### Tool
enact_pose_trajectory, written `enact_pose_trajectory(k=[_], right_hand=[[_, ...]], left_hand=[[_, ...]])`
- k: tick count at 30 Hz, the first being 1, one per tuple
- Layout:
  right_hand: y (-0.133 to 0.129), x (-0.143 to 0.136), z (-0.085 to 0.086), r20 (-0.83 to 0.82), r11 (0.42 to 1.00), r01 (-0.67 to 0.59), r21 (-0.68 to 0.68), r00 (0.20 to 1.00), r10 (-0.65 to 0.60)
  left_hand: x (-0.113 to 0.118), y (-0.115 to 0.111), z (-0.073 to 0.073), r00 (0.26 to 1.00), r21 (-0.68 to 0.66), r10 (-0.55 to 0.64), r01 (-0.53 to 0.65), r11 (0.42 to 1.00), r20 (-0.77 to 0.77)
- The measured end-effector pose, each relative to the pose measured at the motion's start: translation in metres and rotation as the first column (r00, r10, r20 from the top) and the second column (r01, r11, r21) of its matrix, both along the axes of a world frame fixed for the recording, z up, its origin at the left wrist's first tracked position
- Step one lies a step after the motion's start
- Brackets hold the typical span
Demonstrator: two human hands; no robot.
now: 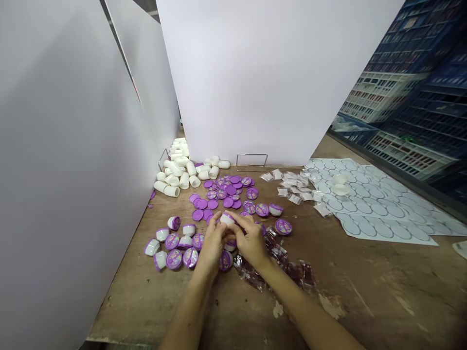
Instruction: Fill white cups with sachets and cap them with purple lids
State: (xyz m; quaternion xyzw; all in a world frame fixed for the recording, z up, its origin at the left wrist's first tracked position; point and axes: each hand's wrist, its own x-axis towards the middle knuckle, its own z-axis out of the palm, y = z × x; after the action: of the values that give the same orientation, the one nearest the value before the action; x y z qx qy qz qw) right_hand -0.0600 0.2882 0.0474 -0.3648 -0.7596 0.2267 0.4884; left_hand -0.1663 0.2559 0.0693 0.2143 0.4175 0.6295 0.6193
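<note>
Gripping a cup [226, 219], left hand [213, 238] and right hand [251, 239] meet near illegibly labelled lids [190, 257].

Worn wooden table [146, 311], pale patches [331, 306] toward front edge. Left white panel [73, 170] along left edge, unevenly lit; back white panel [262, 82] near back edge, wire stand [251, 154] at its foot. Blue crates [441, 114], white crates [379, 92] stacked beyond right edge.

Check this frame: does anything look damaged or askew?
The table looks worn: a pale, ragged patch beside the right forearm breaks its brown surface. At left, one lidded cup lies tipped sideways.
</note>
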Motion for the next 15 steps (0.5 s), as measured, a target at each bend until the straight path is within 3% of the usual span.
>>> enact_pose_trajectory(k=[6,10,15], right_hand=[[-0.008,-0.008,0.004,-0.014,0.995,0.077,-0.058,0.997,-0.078],[-0.008,-0.012,0.006,0.036,0.993,0.12,0.0,0.992,-0.12],[-0.005,-0.01,0.01,0.076,0.992,0.124,0.025,0.989,-0.126]], left_hand=[[0.006,-0.006,-0.004,0.979,0.001,0.195,-0.195,0.981,-0.06],[0.008,-0.006,-0.003,0.975,0.017,0.201,-0.201,0.98,-0.092],[-0.001,-0.004,0.006,0.918,0.142,0.211,-0.172,0.975,-0.336]])
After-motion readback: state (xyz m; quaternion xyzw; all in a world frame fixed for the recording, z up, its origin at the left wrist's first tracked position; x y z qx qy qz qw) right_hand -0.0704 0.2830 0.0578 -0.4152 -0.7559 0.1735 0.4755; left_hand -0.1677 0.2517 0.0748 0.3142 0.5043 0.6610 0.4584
